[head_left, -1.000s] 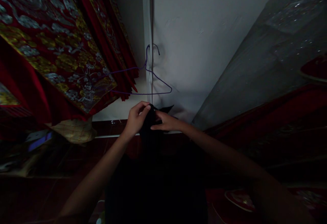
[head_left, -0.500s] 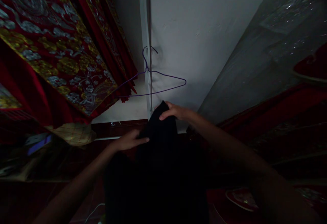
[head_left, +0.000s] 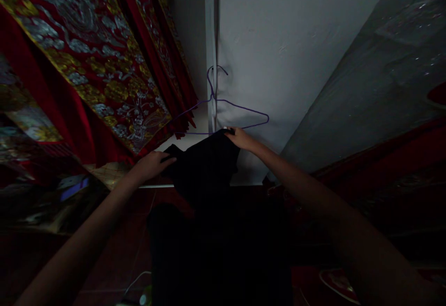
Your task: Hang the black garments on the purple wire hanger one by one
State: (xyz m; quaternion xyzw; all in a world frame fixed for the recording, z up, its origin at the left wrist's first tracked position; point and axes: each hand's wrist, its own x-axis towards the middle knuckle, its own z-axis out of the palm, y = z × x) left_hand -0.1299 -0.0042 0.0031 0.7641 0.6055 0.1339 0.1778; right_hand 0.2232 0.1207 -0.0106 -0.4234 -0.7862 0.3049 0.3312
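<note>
A black garment (head_left: 205, 166) hangs between my two hands, its exact kind too dark to make out. My left hand (head_left: 153, 164) pinches its upper left part between thumb and fingers. At the upper right edge, my right hand (head_left: 241, 138) grips the cloth close to a small white spot that looks like a tag. Just beyond the garment, a purple wire hanger (head_left: 244, 107) hangs at a narrow pale post (head_left: 211, 31). The garment's top edge overlaps the hanger's lower bar in view, and I cannot tell whether they touch. Lower down, the cloth merges with dark clothing.
Red cloth embroidered in gold and silver (head_left: 114, 73) hangs at the left. A white wall (head_left: 278, 41) stands behind the hanger, with a shiny translucent sheet (head_left: 351, 92) to its right. A pale cable (head_left: 137, 278) lies on the dark red floor at lower left.
My left hand has moved left and up, spreading the black garment wider. My right hand has risen slightly, holding the cloth's edge. The view has shifted a little; the hanger still hangs.
</note>
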